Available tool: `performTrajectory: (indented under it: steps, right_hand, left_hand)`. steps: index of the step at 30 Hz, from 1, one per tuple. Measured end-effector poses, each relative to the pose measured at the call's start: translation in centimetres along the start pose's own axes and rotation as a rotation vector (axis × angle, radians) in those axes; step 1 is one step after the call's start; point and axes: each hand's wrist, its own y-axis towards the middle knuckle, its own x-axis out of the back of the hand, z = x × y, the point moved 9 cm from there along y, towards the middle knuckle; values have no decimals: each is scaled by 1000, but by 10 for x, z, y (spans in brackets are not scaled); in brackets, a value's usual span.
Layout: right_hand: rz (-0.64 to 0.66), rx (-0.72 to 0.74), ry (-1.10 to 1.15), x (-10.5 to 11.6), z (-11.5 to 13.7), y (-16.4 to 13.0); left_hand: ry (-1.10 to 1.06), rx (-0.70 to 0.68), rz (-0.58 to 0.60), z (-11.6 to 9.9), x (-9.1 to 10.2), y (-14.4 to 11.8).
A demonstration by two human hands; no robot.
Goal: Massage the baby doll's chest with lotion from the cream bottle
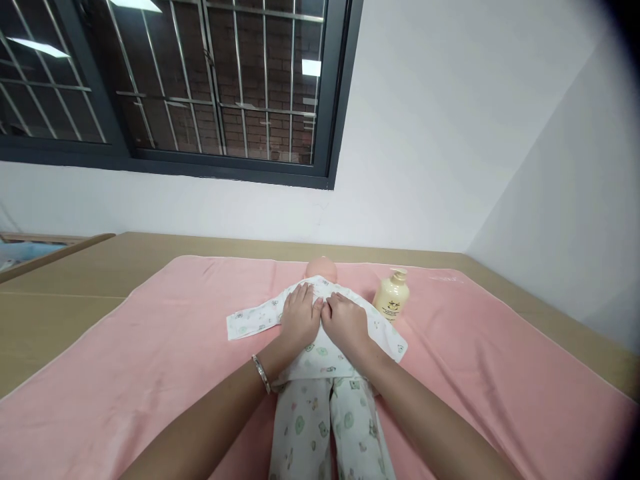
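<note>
A baby doll lies on its back with its smooth, bald head [321, 269] toward the wall. It wears a white printed baby top [320, 363] and matching pants [303, 427]; the sleeves spread out to both sides. My left hand [301, 315] lies flat on the chest of the top, its fingers stretched out and pointing toward the head. Beside it, my right hand [346, 323] has its fingers curled in at the top's front, where it seems to pinch the fabric. Both thumbs nearly meet at the middle of the chest. The doll's face is hidden from this angle.
A pale yellow pump bottle [393, 295] stands right of the doll, close to the sleeve. Beneath everything, a pink sheet [200, 373] with some wrinkles covers a wooden surface [150, 250]. White walls [425, 133] and a barred window [220, 80] rise behind.
</note>
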Motion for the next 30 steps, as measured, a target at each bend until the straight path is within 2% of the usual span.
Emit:
performTrajectory:
  steps: [4,9,13,16,21,30]
  right_hand:
    - [21,7,53,-7,-5,5]
    - [61,29,173,-15,-18,17]
    - [56,59,213,-15,-20,21]
    - [48,66,140,-14,-15,19]
    - [35,-5,-62,-7,-9,11]
    - [-18,32,-102,0,1,2]
  left_hand:
    - [13,-48,-20,-5,0,0]
    - [-13,-131,-103,-18,15,-4]
    - [36,-112,-79,-23,18,-6]
    - [52,-77,-59,-23,17,-7]
    - [18,11,-28,-11,11,-6]
    - [-24,39,30,-1,2,-2]
